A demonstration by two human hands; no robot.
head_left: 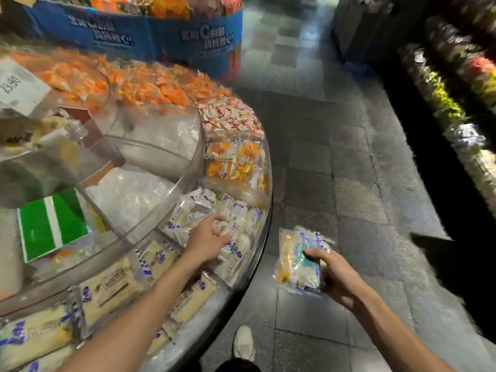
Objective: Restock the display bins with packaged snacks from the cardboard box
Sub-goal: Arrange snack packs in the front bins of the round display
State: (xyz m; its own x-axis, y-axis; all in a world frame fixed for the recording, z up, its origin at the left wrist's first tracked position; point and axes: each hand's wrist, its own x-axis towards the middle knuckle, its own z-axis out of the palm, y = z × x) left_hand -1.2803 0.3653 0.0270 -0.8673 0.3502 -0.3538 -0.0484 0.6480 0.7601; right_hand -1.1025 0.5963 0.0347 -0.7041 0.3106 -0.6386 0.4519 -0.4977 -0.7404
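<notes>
**Left hand over the bin, right hand holding packets beside the display**

The person stands at a round display (252,264) of clear-walled bins on a grey tiled floor (349,157). Their left hand (206,238) reaches over the outer bin (265,218), which is filled with white-and-blue snack packets (188,210). Its fingers (222,234) are loosely bent and spread just above the pile and hold nothing that I can see.

The right hand (332,275) is out over the floor, just beside the display's rim. It grips a small bundle of packets (298,264), yellow, green and white, with the thumb pressed across the top of the bundle.

Further round the ring, the next bin holds orange-and-yellow packets (230,162). Beyond that come small pink-and-white sweets (230,116) and then a heap of orange packets (150,87). Nearer the person, long cream packets (110,288) lie in the near bins.

A green box (53,224) sits in the display's middle, and a blurred price sign (16,84) stands at the left. A blue display stand (134,36) rises behind. One pale shoe (244,342) shows on the floor below.
</notes>
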